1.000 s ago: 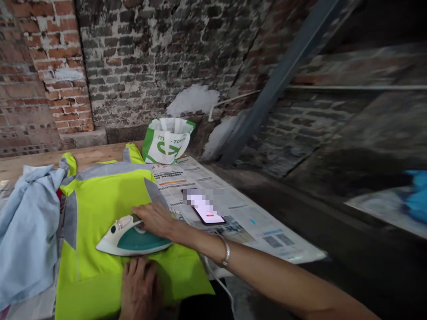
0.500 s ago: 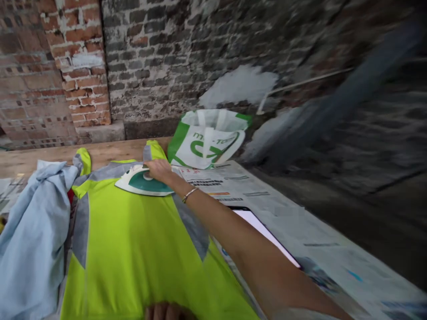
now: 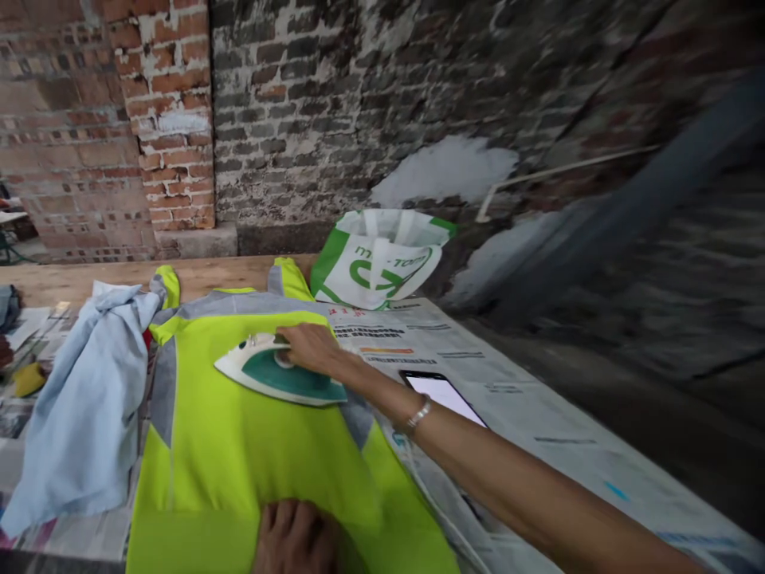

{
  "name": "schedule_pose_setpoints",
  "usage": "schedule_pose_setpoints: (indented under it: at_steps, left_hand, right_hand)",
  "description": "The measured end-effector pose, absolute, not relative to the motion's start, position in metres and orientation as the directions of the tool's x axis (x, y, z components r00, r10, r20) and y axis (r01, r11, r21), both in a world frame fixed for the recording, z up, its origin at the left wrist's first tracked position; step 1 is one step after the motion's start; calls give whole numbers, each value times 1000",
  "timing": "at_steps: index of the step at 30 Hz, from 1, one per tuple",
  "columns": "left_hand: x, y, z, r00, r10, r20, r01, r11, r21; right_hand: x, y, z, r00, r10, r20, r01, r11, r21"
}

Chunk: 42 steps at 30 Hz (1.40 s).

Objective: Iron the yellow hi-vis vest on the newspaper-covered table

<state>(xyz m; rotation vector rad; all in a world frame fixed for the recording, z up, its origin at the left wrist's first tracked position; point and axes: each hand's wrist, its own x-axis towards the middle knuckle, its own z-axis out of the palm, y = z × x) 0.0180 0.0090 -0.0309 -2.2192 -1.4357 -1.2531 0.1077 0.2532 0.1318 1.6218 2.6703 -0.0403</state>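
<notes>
A neon yellow-green shirt with grey panels lies spread out in front of me. My right hand is closed around the handle of a white and green clothes iron. The iron rests on the upper middle of the shirt, its tip pointing left. At the bottom of the view, my left hand lies on the lower part of the shirt with its fingers curled down onto the cloth; the fingertips are hidden.
Newspaper covers the table. A light blue garment lies crumpled at the left, near a yellow object. A white and green bag stands at the back by the brick wall. A lit phone lies beyond my right forearm.
The iron in my right hand has come down the shirt toward me and slightly right. More of my left hand shows at the bottom. The whole view has shifted a little.
</notes>
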Motion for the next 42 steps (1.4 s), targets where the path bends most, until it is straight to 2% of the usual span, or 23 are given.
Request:
schedule_pose_setpoints:
  at_steps: [4, 9, 15, 22, 25, 29, 32, 42]
  left_hand:
    - [9, 4, -20, 254, 718, 648, 817, -518, 254]
    - [8, 2, -13, 216, 704, 677, 811, -515, 277]
    - [11, 2, -15, 199, 693, 693, 824, -501, 264]
    - [20, 1, -21, 136, 693, 708, 826, -474, 305]
    - [20, 2, -21, 162, 687, 708, 821, -491, 289]
    - [15, 2, -16, 212, 701, 681, 813, -513, 275]
    - [13, -1, -12, 217, 729, 649, 815, -501, 290]
    - [7, -6, -10, 284, 785, 550, 835, -485, 261]
  right_hand:
    - [114, 182, 135, -545, 834, -88, 838, 544, -45]
    - [103, 150, 136, -588, 804, -90, 808, 588, -28]
    - [69, 203, 120, -519, 854, 36, 855, 517, 48]
    - [19, 298, 108, -446, 876, 185, 893, 448, 38]
    - [7, 324, 110, -409, 881, 238, 909, 416, 22]
    - [8, 331, 118, -391, 906, 163, 918, 397, -9]
    - [21, 312, 127, -446, 890, 91, 894, 448, 2]
    - [85, 169, 137, -631, 769, -104, 774, 633, -15]
